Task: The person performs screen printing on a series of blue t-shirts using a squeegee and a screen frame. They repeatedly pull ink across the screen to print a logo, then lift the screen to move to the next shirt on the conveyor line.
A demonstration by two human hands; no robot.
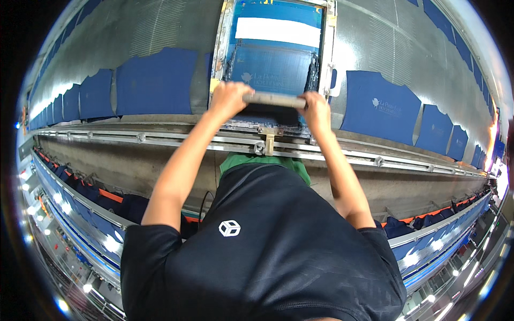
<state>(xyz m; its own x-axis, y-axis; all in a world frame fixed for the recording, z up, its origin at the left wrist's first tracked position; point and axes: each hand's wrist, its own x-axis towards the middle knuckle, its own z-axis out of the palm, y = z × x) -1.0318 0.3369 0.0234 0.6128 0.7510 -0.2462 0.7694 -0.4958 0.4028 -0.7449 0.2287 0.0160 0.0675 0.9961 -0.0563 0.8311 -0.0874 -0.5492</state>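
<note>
My left hand (229,99) and my right hand (316,111) are closed around opposite ends of a squeegee (275,100) with a pale bar-shaped handle. It lies crosswise over the near end of a screen-printing frame (328,48). Inside the frame, the blue mesh (272,67) shows a faint leaf-and-lettering design, with a white band farther up. Dark ink (311,72) streaks both sides of the mesh. The squeegee's lower edge is lost in the dark area beneath the handle.
Blue fabric panels (155,83) line the long metal table on the left. On the right, a printed blue panel (381,107) lies beside the frame. A metal rail (348,153) with a bracket (270,142) runs along the near edge. Behind me stands another table (101,227) with blue cloth.
</note>
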